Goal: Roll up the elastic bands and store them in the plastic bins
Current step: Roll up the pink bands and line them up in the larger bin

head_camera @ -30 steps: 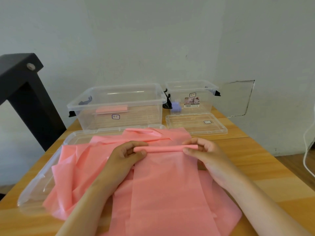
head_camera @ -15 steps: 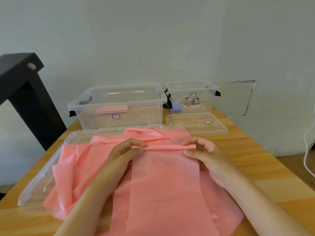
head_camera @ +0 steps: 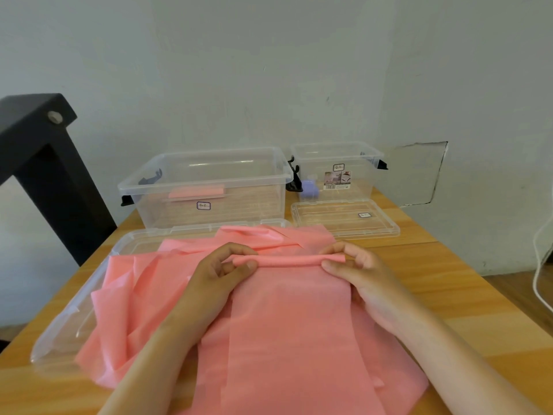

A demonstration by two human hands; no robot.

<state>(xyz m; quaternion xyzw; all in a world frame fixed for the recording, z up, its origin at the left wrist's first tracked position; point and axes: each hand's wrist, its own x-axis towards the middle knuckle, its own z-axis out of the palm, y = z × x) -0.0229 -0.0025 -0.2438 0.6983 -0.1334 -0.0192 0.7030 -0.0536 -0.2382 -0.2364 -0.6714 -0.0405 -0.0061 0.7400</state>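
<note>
At your nine o'clock a black metal frame [head_camera: 45, 175] stands beside the table [head_camera: 449, 280]. Nearer, at eight o'clock, a large clear lid [head_camera: 65, 324] lies on the table with a loose heap of pink elastic bands [head_camera: 128, 295] spread over it. At eleven o'clock sits the large clear bin [head_camera: 239, 205], with one rolled pink band [head_camera: 196, 191] inside. Your left hand [head_camera: 218, 274] pinches the left end of the roll [head_camera: 287, 260] formed on the top band [head_camera: 287, 324], thumb and fingers curled round it; your right hand [head_camera: 359, 271] grips the right end likewise. The roll lies crosswise at twelve o'clock, and the unrolled length runs flat toward six o'clock. At one o'clock the small clear bin [head_camera: 362, 187] holds a lavender roll [head_camera: 309, 188], with the small lid [head_camera: 344, 217] flat just in front. A white cable [head_camera: 538, 265] hangs at three o'clock.
</note>
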